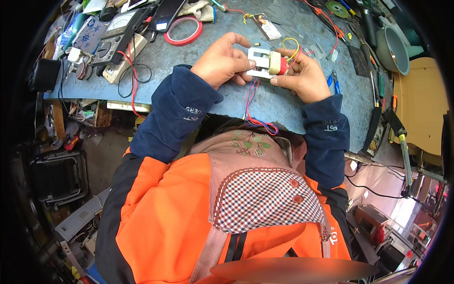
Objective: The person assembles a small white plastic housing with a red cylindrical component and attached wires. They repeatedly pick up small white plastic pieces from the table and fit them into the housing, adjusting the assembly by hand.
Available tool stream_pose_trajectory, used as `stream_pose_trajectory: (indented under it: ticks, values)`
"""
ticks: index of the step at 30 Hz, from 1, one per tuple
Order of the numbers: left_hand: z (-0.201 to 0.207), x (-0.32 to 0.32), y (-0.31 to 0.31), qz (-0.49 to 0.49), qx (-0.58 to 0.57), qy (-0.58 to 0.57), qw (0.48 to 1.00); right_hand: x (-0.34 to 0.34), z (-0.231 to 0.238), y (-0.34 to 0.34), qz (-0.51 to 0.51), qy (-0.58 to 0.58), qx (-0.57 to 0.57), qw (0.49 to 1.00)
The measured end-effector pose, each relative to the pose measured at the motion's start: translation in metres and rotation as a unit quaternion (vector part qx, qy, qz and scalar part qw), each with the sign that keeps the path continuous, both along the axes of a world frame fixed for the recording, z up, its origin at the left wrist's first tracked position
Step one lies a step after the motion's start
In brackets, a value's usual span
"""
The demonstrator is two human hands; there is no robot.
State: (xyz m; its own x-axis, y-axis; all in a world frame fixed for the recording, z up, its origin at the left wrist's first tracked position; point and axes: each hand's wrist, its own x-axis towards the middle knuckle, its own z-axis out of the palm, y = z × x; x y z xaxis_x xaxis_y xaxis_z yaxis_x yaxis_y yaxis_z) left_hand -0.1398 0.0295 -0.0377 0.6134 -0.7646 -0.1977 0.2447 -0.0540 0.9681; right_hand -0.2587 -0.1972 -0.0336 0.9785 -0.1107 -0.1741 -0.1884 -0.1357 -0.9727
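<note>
Between my two hands, above the near part of the bench, is a small transformer [274, 63] with a pale metal frame, a yellow-wrapped coil and a red part. My left hand [221, 59] pinches the pale frame at its left end between thumb and fingers. At the red end, my right hand [305, 76] grips it with the thumb below and the fingers behind. Red and blue wires [255, 124] hang from it over the bench's front edge. A yellow wire [297, 42] loops up beside my right fingers.
On the blue bench [156, 87], a multimeter [113, 38] with red and black leads stands at the left. A roll of red tape [184, 32] and a phone [167, 14] lie behind. Thin metal plates [286, 14] are scattered at the back. Blue-handled pliers [334, 83] and a grey bowl [393, 51] are at the right.
</note>
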Motion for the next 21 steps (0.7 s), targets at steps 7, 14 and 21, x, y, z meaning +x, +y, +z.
stream_pose_trajectory:
  ticks: [7, 14, 21]
  values:
    - [-0.003, -0.005, -0.008, 0.014, 0.048, -0.057, 0.997, 0.002, -0.014, -0.008, 0.020, -0.016, -0.016, 1.000]
    - [0.006, 0.009, -0.020, -0.081, 0.119, -0.099, 0.985, -0.001, 0.001, 0.001, 0.053, -0.012, 0.037, 0.998]
    - [0.017, 0.017, -0.038, -0.122, 0.184, -0.035, 0.975, -0.002, 0.014, 0.000, 0.094, 0.014, -0.032, 0.995]
